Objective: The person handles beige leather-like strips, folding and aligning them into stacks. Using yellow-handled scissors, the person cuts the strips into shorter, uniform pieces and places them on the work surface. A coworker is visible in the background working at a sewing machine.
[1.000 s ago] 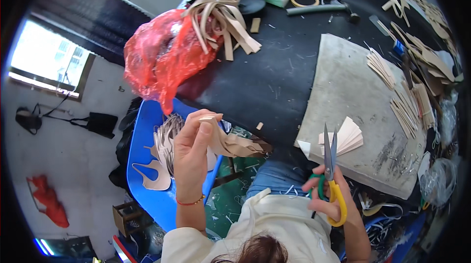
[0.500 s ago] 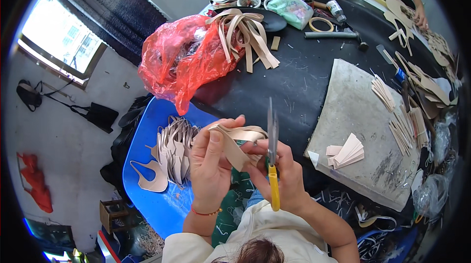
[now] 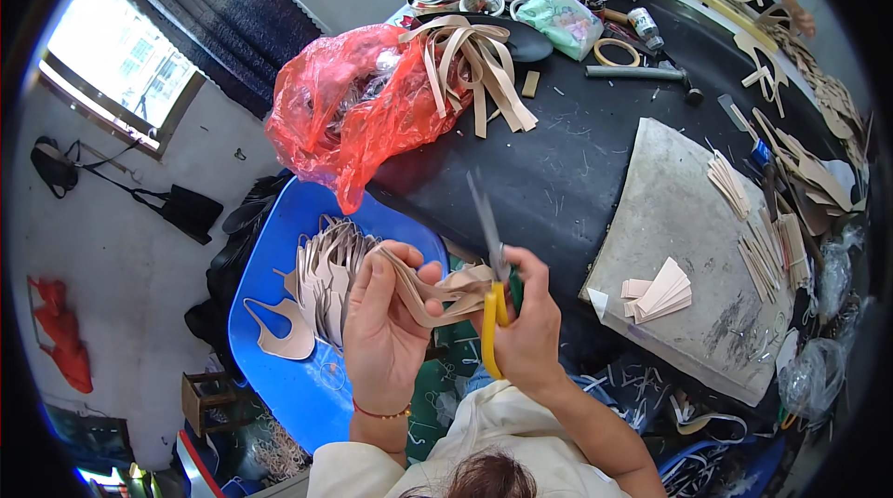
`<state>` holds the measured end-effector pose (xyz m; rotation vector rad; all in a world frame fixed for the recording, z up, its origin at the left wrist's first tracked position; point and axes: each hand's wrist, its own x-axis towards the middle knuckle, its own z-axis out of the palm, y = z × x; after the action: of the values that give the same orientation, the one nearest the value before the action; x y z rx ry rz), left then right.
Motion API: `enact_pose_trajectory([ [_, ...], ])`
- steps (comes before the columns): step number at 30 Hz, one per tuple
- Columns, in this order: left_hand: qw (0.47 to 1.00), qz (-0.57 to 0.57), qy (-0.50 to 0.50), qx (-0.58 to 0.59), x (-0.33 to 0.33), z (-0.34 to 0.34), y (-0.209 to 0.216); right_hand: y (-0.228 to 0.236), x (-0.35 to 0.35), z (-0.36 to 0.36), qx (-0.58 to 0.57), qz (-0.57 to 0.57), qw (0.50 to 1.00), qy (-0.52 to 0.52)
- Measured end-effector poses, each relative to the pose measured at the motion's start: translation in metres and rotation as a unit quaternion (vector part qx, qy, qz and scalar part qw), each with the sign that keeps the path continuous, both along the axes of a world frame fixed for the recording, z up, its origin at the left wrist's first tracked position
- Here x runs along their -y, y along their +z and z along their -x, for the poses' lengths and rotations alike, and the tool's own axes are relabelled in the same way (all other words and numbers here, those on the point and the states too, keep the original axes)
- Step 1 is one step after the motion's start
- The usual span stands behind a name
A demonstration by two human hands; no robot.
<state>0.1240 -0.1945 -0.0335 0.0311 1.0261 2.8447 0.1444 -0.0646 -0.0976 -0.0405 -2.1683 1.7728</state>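
Observation:
A bundle of long beige strips, looped and layered, is in my left hand, pinched between thumb and fingers. My right hand holds a pair of scissors with yellow handles, its metal blades pointing up and away to the left. The near ends of the strips reach to the right hand beside the scissor handles; whether its fingers also grip them is hidden. Left of my left hand, a row of beige cut-out pieces lies on a blue plastic tray or seat.
A red plastic bag with beige straps stands on the black tabletop. To the right, a grey board carries fanned strips. Farther back lie a hammer and a tape roll. Another person's hand is far right.
The scissors have tilted to the left in my right hand. The strips have swung round between my hands, and my left hand has shifted slightly left. The whole view has moved a little.

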Motion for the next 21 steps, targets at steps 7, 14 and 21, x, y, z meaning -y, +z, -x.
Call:
enact_pose_trajectory([
  [7,0.911,0.327,0.072,-0.243,0.028,-0.020,0.046,-0.031,0.003,0.013,0.158,-0.062,0.985,0.017],
  [14,0.942,0.016,0.081,-0.326,0.100,0.002,0.120,-0.057,0.010,-0.038,0.094,-0.197,0.971,0.094],
  [21,0.959,0.209,-0.089,-0.169,0.073,0.001,0.114,-0.039,-0.033,-0.047,0.087,-0.100,0.991,0.026],
])
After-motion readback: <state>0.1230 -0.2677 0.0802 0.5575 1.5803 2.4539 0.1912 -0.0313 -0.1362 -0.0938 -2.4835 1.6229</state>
